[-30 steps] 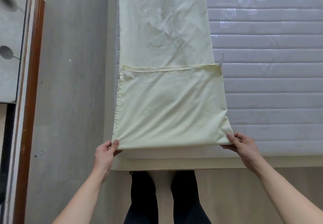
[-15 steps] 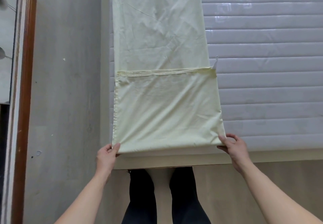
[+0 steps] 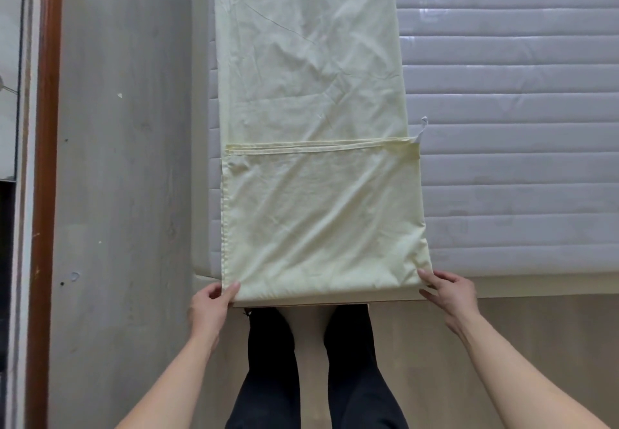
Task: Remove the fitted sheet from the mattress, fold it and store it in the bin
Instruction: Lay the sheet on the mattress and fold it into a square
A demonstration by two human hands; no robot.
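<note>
1. Fitted sheet (image 3: pixel 321 110) lies as a long, narrow, pale yellow strip on the mattress (image 3: pixel 519 127), running straight away from me along the mattress's left side, its far end out past the top of the view.

2. Its near end is already doubled over: a folded panel sits on top, with the hemmed edge (image 3: pixel 318 147) crossing the strip partway up and the fold itself right at the mattress's near edge, by my legs.

3. My left hand (image 3: pixel 209 308) is at the near left corner, thumb on top of the cloth and pinching it against the fingers below, I think, since those fingers are hidden beneath the fold.

4. My right hand (image 3: pixel 452 294) is at the near right corner, thumb and fingers closing on the fold's edge.

5. Here is what matters: the whole length of cloth lies ahead of both grips, the long axis pointing away, the two hands level with each other across the short width. Neither is nearer.

6. So the next fold, as I judge it, goes forward, both corners carried up and over together along that axis.

7. A small white tag (image 3: pixel 422 130) sticks out at the right end of the hem.
</note>
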